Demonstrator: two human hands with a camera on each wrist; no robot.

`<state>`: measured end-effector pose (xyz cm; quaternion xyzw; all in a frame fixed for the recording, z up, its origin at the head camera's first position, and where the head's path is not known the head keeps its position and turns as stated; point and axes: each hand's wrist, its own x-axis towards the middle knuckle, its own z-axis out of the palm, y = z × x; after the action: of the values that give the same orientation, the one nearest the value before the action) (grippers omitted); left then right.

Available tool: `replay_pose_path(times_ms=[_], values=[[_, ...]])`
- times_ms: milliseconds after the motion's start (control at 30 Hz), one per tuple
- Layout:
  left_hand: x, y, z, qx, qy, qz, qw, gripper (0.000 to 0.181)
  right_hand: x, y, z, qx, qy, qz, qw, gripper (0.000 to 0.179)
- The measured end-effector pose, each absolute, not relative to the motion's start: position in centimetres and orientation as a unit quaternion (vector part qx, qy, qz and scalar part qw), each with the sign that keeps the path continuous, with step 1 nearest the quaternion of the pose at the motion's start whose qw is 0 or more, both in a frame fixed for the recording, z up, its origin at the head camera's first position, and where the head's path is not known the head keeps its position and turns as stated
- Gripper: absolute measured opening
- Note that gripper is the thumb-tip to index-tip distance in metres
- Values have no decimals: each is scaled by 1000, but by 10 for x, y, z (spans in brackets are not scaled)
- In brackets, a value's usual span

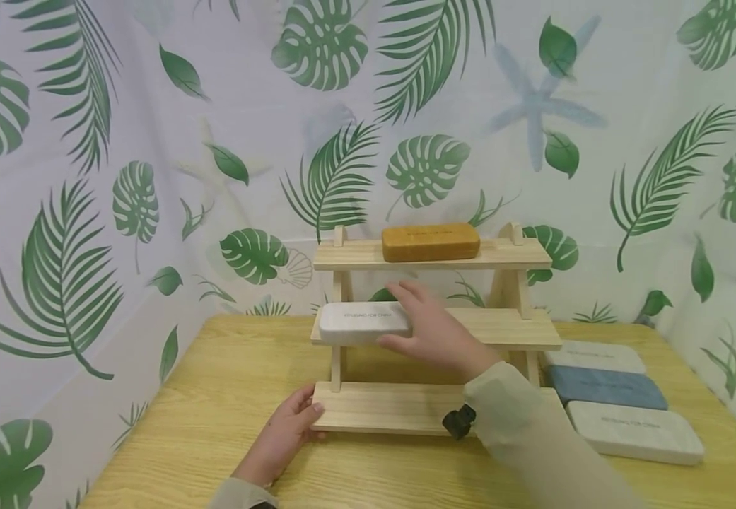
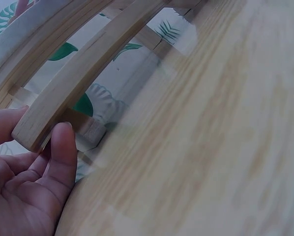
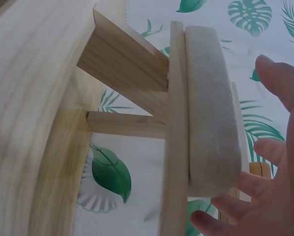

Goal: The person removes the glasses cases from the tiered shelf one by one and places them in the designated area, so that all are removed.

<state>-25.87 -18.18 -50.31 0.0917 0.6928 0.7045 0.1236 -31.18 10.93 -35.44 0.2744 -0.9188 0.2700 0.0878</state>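
A three-tier wooden shelf stand (image 1: 393, 408) stands on the table. My left hand (image 1: 288, 428) grips the left end of its lowest board, thumb on one face and fingers on the other (image 2: 34, 182). On the left part of the middle board lies a white glasses case (image 1: 364, 319) with small lettering. My right hand (image 1: 437, 332) is at that case's right end, fingers spread and extended. In the right wrist view the thumb stands apart from the white case (image 3: 211, 113), and the other fingers are close to its end; contact cannot be told.
An orange glasses case (image 1: 431, 242) lies on the top board. Right of the stand, a white case (image 1: 599, 357), a blue case (image 1: 609, 387) and another white case (image 1: 635, 431) lie in a row on the wooden table (image 1: 215, 396). Leaf-patterned cloth hangs behind.
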Motion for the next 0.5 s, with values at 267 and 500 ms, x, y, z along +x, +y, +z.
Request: replay_pose_path(times_ms=[267, 500], values=[[-259, -183, -505, 86, 690, 706, 133, 70, -314, 88, -370, 238, -939, 235, 79, 105], [-260, -184, -504, 91, 694, 702, 130, 67, -312, 81, -374, 222, -952, 167, 124, 110]])
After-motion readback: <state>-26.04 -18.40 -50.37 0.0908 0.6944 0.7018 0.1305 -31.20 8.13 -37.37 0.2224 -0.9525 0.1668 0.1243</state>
